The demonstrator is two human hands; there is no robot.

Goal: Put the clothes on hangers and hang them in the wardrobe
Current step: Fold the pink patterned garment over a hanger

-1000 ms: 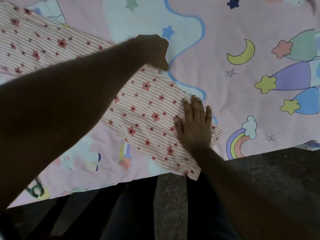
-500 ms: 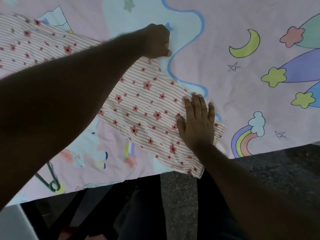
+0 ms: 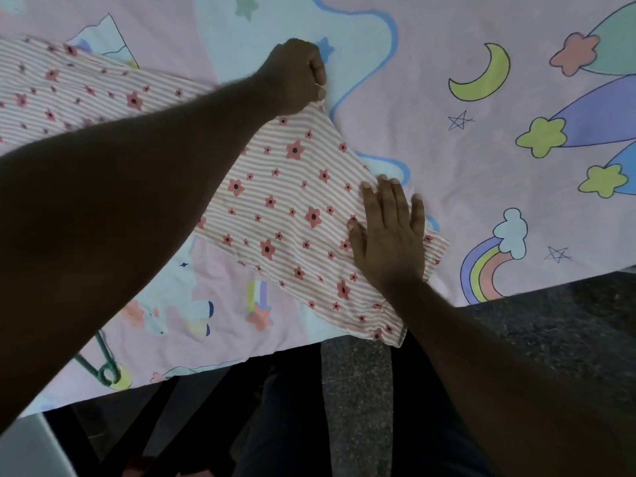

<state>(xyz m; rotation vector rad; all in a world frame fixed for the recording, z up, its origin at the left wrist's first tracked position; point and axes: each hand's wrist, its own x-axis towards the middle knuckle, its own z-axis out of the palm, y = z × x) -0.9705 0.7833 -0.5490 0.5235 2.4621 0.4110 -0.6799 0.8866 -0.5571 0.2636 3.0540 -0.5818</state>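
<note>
1. One garment in view: a striped cloth with red flowers (image 3: 275, 201), white with thin pink stripes. It lies spread on the bed, running from the far left down to the near edge, where one corner hangs just over the side.
2. Two hands, both on the garment. The left hand (image 3: 296, 77) is clenched, pinching the cloth's far edge, which lifts slightly into the grip.
3. The right hand (image 3: 389, 235) lies flat, fingers straight and together, pressing the cloth's near right end down against the bed.
4. One bedsheet (image 3: 430, 132), pink with cartoon prints: one yellow moon, one rainbow with a cloud, several stars.
5. One green hanger (image 3: 103, 366), only partly seen, rests on the sheet at the near left edge, mostly hidden under the left forearm. It is well apart from the garment.
6. Dark speckled floor (image 3: 550, 321) below the bed's edge; the person's dark-trousered legs stand against it.
</note>
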